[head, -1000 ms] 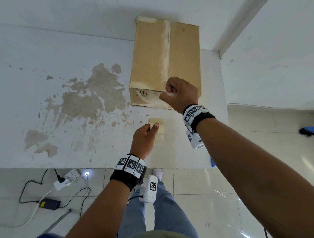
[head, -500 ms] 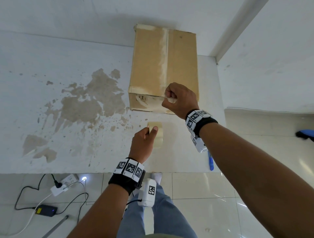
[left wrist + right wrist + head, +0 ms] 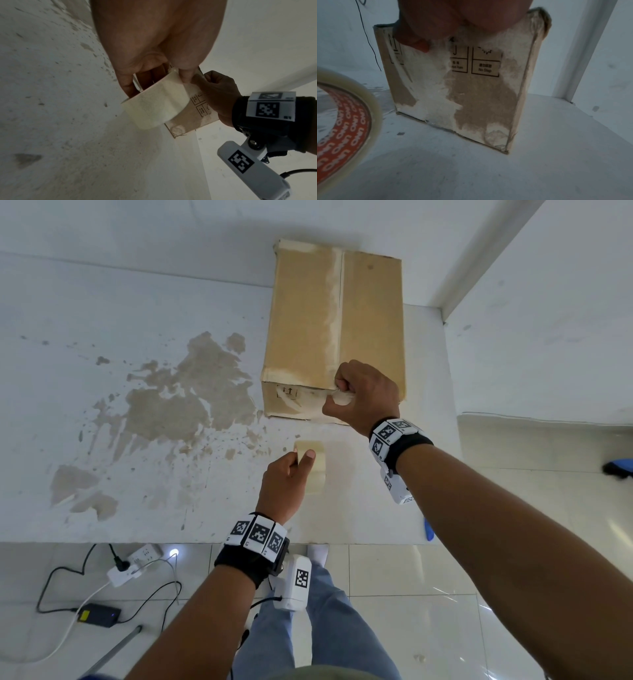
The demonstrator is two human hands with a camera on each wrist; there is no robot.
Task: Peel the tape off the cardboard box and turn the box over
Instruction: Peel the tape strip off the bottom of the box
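Box (image 3: 481, 94) upright on table (image 3: 539, 169), tape roll (image 3: 346, 115) at left.

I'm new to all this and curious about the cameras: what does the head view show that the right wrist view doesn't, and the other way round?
Only the head view shows the top of the cardboard box, both hands, the right hand gripping a bunch of peeled tape, the left hand, and a power strip on the floor.

Only the right wrist view shows the "No Step" label and the orange core inside the tape roll.

Both show the box's near end face, the roll, and the white table.
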